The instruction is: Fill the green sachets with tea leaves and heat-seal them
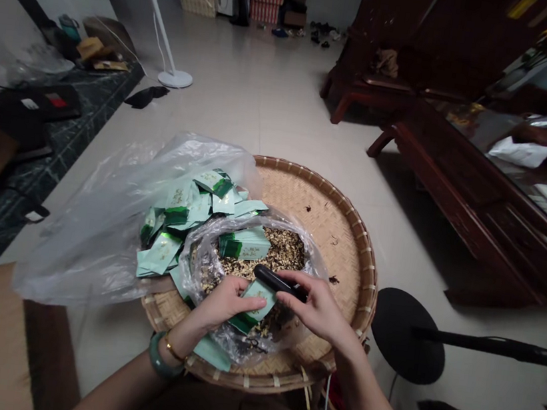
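My left hand (pixel 226 304) is closed on a small pale-green packet (pixel 256 302), held over a clear bag of loose dried tea (pixel 277 254). My right hand (pixel 316 306) grips a black scoop handle (pixel 277 281) whose tip points left, just above the packet. A stack of the same green packets (pixel 245 244) lies on the tea inside the bag. All of this rests on a round woven bamboo tray (pixel 345 234) in front of me.
A large clear plastic bag (pixel 114 224) with several green packets (pixel 186 214) spills over the tray's left side. A dark wooden table (pixel 487 193) stands at right, a black round stand base (pixel 405 333) beside the tray, a white lamp base (pixel 174 77) beyond.
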### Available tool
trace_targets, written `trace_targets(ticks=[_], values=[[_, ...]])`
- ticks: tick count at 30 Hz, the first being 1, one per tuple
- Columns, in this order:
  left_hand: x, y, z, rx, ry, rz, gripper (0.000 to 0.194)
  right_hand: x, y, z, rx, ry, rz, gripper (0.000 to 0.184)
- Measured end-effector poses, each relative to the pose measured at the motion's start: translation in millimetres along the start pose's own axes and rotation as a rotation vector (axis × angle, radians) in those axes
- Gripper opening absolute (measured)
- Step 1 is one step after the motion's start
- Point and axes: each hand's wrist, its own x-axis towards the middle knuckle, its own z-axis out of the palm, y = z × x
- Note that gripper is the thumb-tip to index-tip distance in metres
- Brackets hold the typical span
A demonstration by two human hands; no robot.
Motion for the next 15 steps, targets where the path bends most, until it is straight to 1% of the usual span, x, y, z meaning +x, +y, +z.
trace_targets(ticks=[2, 4, 6, 8, 10, 12, 14, 15], values=[[-0.1, 0.7, -0.4, 0.0, 0.004, 0.003, 0.037, 0.6, 0.5, 0.5, 0.015, 0.001, 0.018, 0.029], [-0.4, 2.3, -0.7, -0.005, 0.009, 0.005, 0.036, 1.9, 4.7, -0.5, 0.082, -0.001, 0.04, 0.031], [-0.9, 4.4, -1.1, -0.025, 0.005, 0.006, 0.035, 4.1, 14.5, -3.4, 0.172, 0.017, 0.072, 0.035], [-1.1, 6.3, -1.7, -0.07, 0.002, 0.009, 0.036, 7.1, 30.1, -7.8, 0.196, 0.076, 0.114, 0.041], [-1.1, 7.7, -2.6, -0.133, 0.013, 0.019, 0.038, 10.1, 48.5, -12.0, 0.098, 0.163, 0.143, 0.043], [-0.6, 8.2, -3.4, -0.178, 0.029, 0.031, 0.04, 12.4, 63.9, -13.7, -0.071, 0.222, 0.149, 0.045], [0.2, 7.9, -3.5, -0.19, 0.04, 0.043, 0.041, 13.7, 70.6, -11.6, -0.214, 0.268, 0.133, 0.048], [0.5, 7.6, -3.1, -0.19, 0.044, 0.048, 0.041, 14.0, 69.7, -8.9, -0.254, 0.296, 0.115, 0.048]])
